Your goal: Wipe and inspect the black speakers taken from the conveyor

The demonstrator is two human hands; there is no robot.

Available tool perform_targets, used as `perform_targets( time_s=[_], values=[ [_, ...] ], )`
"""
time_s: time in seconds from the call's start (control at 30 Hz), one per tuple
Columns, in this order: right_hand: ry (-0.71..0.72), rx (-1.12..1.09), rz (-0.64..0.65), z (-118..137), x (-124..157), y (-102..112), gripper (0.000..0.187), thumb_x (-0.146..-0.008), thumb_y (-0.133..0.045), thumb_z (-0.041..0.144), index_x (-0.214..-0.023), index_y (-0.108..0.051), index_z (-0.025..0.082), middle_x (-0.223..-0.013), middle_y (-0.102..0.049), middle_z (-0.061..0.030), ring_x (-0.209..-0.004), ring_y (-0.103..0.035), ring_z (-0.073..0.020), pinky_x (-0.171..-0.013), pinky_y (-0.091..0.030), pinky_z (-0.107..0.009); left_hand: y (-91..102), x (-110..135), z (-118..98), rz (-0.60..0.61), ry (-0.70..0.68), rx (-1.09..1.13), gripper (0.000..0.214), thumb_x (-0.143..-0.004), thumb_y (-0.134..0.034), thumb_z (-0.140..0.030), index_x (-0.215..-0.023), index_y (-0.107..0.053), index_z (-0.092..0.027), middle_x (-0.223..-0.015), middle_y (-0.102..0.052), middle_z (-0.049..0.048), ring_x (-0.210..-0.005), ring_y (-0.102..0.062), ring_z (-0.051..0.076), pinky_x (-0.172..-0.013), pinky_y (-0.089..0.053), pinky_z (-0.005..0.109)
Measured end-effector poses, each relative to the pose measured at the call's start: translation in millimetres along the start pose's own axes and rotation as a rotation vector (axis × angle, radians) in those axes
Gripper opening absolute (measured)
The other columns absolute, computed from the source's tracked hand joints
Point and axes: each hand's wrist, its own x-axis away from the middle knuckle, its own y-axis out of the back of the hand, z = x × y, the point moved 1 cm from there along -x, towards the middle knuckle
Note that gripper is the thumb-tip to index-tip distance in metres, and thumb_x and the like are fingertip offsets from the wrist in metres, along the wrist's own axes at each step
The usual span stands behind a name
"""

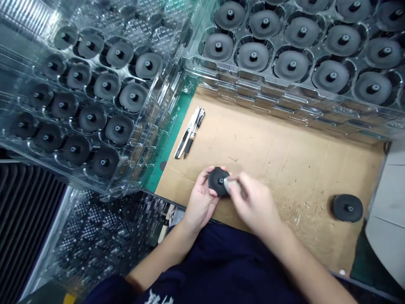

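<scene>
My left hand (198,198) is clamped on the black disc (217,180), right fingers (236,185) pinched at its hub, blurred; a loose hold could drop it at six o'clock

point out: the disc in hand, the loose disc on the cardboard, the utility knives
disc in hand (217,179), head view, on its dark top face left of the hub.
loose disc (347,207), head view, on its top near the hub.
utility knives (190,133), head view, mid-handle of the pair.

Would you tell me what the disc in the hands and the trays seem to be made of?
Disc: matte dark grey, probably rubber or moulded plastic; no shine. Trays: thin clear plastic, glossy; discs show through the glinting walls.
</scene>
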Motion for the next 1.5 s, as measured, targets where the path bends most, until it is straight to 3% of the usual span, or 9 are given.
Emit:
perform_targets(
  time_s=[0.4,0.53,0.6,0.8,0.97,1.1,1.27,1.43,1.5],
  values=[
    [0.088,-0.05,-0.054,3.1,0.5,-6.1,0.014,-0.087,-0.05,0.022,-0.088,-0.064,0.019,-0.074,-0.064,0.0015,-0.06,-0.055,-0.0095,-0.058,-0.039,-0.019,2.5,0.8,-1.5,0.08,-0.001,0.032,0.051,-0.072,-0.072,-0.03,-0.117,-0.048,-0.03,-0.125,-0.056,0.006,-0.115,-0.055,0.021,-0.101,-0.039,0.039],
    [0.073,-0.011,-0.273,4.8,-1.0,14.7,0.018,-0.088,-0.049,0.024,-0.094,-0.064,0.017,-0.084,-0.065,-0.0029,-0.075,-0.059,-0.0131,-0.069,-0.043,-0.023,-8.3,9.1,-3.3,0.116,0.037,-0.029,0.06,-0.066,-0.077,-0.029,-0.12,-0.05,-0.026,-0.122,-0.058,0.0068,-0.108,-0.058,0.022,-0.097,-0.044,0.038],
    [0.18,-0.007,-0.34,19.6,16.0,19.2,0.021,-0.091,-0.046,0.023,-0.104,-0.062,0.017,-0.095,-0.064,-0.0047,-0.086,-0.058,-0.0136,-0.078,-0.044,-0.025,-15.1,18.5,-4.6,0.116,0.083,-0.085,0.055,-0.069,-0.075,-0.026,-0.119,-0.053,-0.024,-0.117,-0.062,0.0063,-0.101,-0.062,0.02,-0.092,-0.048,0.034],
    [0.338,0.006,-0.075,60.9,62.3,23.5,0.017,-0.088,-0.049,0.014,-0.093,-0.064,0.018,-0.084,-0.063,0.0,-0.076,-0.058,-0.0098,-0.071,-0.047,-0.021,-29.4,47.2,-10.7,0.13,0.14,-0.158,0.049,-0.068,-0.074,-0.02,-0.115,-0.059,-0.027,-0.11,-0.066,0.0016,-0.092,-0.063,0.017,-0.07,-0.053,0.021],
    [0.447,0.011,-0.357,70.3,70.1,30.0,0.023,-0.091,-0.044,0.014,-0.109,-0.059,0.013,-0.096,-0.064,-0.0061,-0.088,-0.058,-0.0131,-0.082,-0.046,-0.027,-39.6,61.9,-20.3,0.23,0.087,-0.167,0.051,-0.062,-0.08,-0.025,-0.11,-0.063,-0.023,-0.097,-0.069,0.0026,-0.091,-0.064,0.02,-0.072,-0.054,0.024],
    [0.421,-0.093,-0.109,75.0,82.0,30.7,0.017,-0.088,-0.049,0.011,-0.097,-0.063,0.018,-0.083,-0.063,0.0001,-0.074,-0.058,-0.0081,-0.071,-0.048,-0.019,-42.3,68.7,-27.6,0.2,0.078,-0.169,0.058,-0.058,-0.079,-0.013,-0.111,-0.062,-0.029,-0.109,-0.067,-0.0002,-0.095,-0.064,0.02,-0.078,-0.054,0.026],
    [0.491,-0.014,-0.365,80.4,83.3,34.4,0.022,-0.09,-0.046,0.014,-0.106,-0.06,0.016,-0.091,-0.064,-0.0034,-0.084,-0.058,-0.0115,-0.08,-0.049,-0.025,-46.1,71.1,-27.8,0.273,0.047,-0.196,0.054,-0.058,-0.082,-0.03,-0.108,-0.064,-0.024,-0.098,-0.069,0.0026,-0.102,-0.062,0.027,-0.087,-0.051,0.034],
    [0.468,-0.067,-0.117,83.5,84.8,33.9,0.017,-0.086,-0.05,0.009,-0.095,-0.063,0.017,-0.082,-0.064,-0.0006,-0.074,-0.059,-0.0089,-0.072,-0.05,-0.019,-46.6,75.4,-32.1,0.272,0.063,-0.182,0.059,-0.057,-0.083,-0.027,-0.112,-0.062,-0.028,-0.113,-0.066,0.0013,-0.1,-0.063,0.024,-0.086,-0.052,0.031],
    [0.454,-0.01,-0.222,82.8,81.7,35.2,0.017,-0.087,-0.05,0.011,-0.095,-0.064,0.016,-0.082,-0.063,-0.0016,-0.074,-0.058,-0.0097,-0.073,-0.05,-0.021,-47.8,75.9,-31.7,0.266,0.052,-0.2,0.06,-0.055,-0.083,-0.034,-0.11,-0.063,-0.025,-0.114,-0.065,0.0037,-0.105,-0.06,0.027,-0.089,-0.05,0.033]
  ],
)
